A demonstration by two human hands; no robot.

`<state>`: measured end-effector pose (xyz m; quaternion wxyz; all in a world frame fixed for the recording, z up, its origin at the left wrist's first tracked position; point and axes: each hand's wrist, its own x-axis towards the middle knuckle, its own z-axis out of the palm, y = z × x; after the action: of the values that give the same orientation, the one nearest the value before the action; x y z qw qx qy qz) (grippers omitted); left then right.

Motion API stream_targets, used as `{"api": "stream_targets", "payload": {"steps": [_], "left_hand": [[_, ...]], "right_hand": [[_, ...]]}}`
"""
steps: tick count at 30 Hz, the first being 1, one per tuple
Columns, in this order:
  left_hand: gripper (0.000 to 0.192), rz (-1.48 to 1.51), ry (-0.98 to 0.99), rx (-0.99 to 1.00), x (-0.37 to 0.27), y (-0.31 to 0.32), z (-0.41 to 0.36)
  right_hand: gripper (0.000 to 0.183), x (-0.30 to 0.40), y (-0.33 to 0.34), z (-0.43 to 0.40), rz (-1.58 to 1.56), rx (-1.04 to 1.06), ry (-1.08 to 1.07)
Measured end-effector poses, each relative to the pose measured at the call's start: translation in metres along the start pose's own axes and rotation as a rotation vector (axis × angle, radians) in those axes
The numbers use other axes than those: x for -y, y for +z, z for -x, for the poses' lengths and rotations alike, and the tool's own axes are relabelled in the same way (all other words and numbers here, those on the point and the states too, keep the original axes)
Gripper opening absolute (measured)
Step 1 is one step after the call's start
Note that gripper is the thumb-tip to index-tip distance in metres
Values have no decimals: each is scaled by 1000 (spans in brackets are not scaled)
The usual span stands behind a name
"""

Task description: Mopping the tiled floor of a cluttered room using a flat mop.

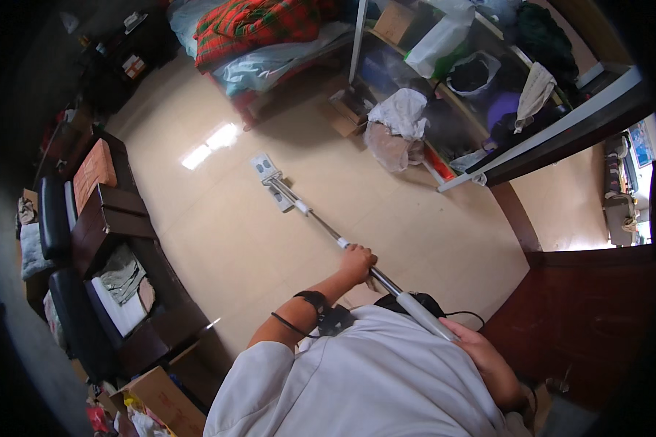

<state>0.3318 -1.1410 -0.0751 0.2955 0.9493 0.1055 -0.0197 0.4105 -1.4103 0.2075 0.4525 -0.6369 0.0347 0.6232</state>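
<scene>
A flat mop with a long metal handle [385, 281] runs from my body out over the tiled floor [224, 246]. My left hand [359, 261] is closed round the middle of the handle, just below a white collar. Near the light grey grip at the upper end is my right hand [462, 333], its fingers at the end of the grip and partly hidden. The mop's flat rectangular head [273, 182] lies on the floor, with a white and grey frame and a hinged joint.
A bed with a red plaid blanket [257, 24] stands ahead. Plastic bags [396, 128] and an open cardboard box [347, 112] lie beside a cluttered metal-framed rack [552, 139]. Dark wooden furniture [126, 210] lines the left. A dark red door [574, 322] stands at right, beside a doorway.
</scene>
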Motion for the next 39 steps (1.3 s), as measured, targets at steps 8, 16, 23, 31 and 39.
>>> {"api": "stream_targets", "payload": {"steps": [8,16,23,31,39], "left_hand": [[5,94,9,-23,-30,-1,-34],[28,133,-130,-204,15,-2,-54],[7,-32,-188,-136,11,11,-66],[8,122,25,12,-8,-16,-72],[9,134,1,-67,80,-46,-59]], "right_hand": [[57,44,-33,15,-18,-34,61],[62,41,-55,-69,4,236,-92],[62,50,-74,-72,-19,219,14],[57,90,-44,-18,-193,20,161],[46,81,12,-89,184,101,-98]]}}
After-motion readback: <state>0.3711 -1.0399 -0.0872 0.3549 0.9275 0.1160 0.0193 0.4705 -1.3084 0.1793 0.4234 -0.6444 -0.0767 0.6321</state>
